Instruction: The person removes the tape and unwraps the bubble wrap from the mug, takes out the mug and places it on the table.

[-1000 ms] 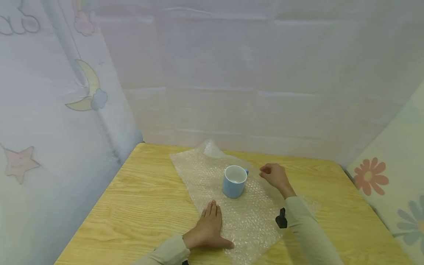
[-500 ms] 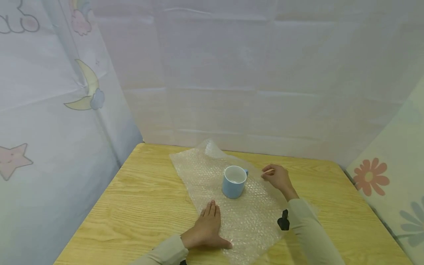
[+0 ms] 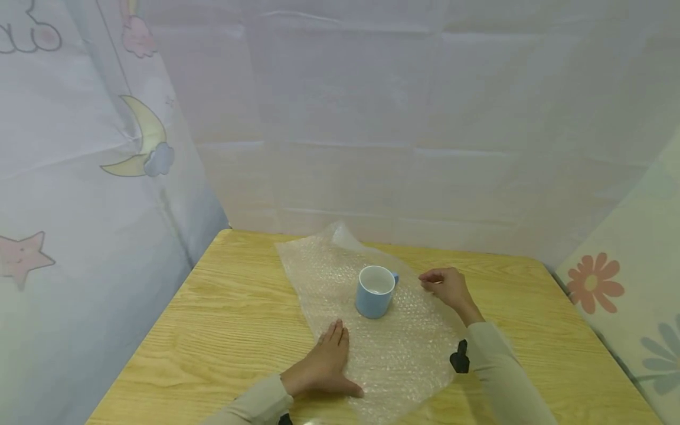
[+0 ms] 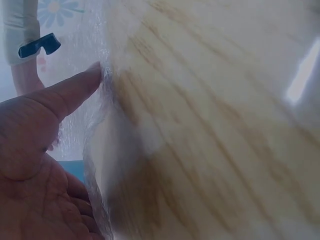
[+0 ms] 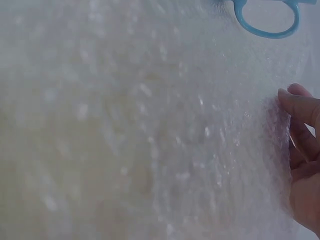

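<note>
A light blue mug (image 3: 370,301) with a white inside stands upright on a sheet of bubble wrap (image 3: 401,360). Its handle (image 5: 267,35) points away to the right, towards my right hand (image 3: 448,289). That hand pinches the sheet's right edge between thumb and fingertips; the right wrist view has the raised wrap (image 5: 200,145) stretching from them. My left hand (image 3: 323,367) lies with straight fingers along the sheet's near left edge, in front of the mug, thumb spread out. In the left wrist view the thumb (image 4: 70,92) touches the wrap's edge.
All of this is on a wooden table (image 3: 223,319). A pale cloth (image 3: 340,118) hangs behind its far edge, with printed cloths to the left and right. One far corner of the wrap (image 3: 342,235) curls up near the back edge.
My right hand has gone slightly right and down, drawing the wrap's right edge along. My left hand has slid a little left. The mug has barely moved.
</note>
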Motion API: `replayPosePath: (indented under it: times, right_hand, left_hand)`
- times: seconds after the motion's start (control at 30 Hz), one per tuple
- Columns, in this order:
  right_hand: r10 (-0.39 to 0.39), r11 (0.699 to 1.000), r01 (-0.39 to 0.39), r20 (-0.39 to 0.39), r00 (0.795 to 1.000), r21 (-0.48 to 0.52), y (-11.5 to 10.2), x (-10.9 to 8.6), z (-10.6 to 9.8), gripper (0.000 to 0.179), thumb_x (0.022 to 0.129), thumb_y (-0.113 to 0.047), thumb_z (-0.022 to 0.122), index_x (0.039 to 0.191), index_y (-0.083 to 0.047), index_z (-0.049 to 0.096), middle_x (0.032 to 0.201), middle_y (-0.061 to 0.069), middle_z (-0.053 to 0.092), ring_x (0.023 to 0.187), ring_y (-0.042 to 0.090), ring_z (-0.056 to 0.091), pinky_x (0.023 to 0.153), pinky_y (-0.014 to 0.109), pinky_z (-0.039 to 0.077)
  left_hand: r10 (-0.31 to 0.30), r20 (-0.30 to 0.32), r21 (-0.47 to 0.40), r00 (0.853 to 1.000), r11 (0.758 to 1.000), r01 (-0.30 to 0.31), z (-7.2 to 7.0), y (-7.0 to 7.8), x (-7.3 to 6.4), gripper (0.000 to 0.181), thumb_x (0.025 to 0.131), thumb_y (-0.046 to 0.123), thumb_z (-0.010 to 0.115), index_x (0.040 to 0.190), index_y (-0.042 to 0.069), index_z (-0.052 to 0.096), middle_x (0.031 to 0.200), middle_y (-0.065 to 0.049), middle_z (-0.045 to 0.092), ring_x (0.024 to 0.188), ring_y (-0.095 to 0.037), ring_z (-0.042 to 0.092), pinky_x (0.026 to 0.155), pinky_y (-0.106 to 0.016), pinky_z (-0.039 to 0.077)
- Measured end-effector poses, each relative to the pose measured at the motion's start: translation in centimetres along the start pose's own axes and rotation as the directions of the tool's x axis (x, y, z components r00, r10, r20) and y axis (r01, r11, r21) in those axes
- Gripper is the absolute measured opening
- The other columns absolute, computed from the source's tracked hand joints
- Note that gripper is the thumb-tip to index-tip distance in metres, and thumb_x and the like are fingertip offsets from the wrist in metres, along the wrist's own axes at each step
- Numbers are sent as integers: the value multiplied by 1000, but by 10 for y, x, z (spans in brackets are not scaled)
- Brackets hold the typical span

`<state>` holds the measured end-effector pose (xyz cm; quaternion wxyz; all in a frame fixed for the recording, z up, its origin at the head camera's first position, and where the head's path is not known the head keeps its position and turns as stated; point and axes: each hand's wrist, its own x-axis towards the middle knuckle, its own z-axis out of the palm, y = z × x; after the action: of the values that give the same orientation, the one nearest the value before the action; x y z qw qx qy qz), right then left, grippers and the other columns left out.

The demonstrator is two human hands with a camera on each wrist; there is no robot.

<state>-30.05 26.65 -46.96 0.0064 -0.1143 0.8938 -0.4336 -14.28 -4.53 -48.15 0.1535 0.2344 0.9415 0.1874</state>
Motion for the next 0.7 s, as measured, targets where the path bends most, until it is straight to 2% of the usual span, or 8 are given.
replayPosePath:
  times: [0.17,0.43,0.7]
  right_hand:
    - [-9,1000,9,8,1000,25,0,-5,-1,15,90,-2,68,103,5,72,99,18,69,86,27,68,67,29,57]
    - [-2,999,0,57,998,38,7,-12,-5,19,89,-4,70,107,3,71,103,17,69,93,31,67,71,31,57]
    - [-46,999,44,103,994,20,10,-20,-10,23,87,-3,72,108,5,70,105,18,69,96,34,66,72,31,56]
  left_hand:
    - [-4,6,-23,1000,1000,4,-2,-4,-1,121,70,61,78,147,-14,22,154,-32,10,144,-41,8,114,-49,18]
    - [39,-3,-9,999,999,-39,-6,-13,-4,121,69,56,81,145,-16,22,152,-35,11,142,-44,12,113,-51,20]
    - [36,16,-68,999,997,-35,-13,-19,-5,117,69,47,85,146,-15,23,153,-33,11,142,-42,11,113,-50,18]
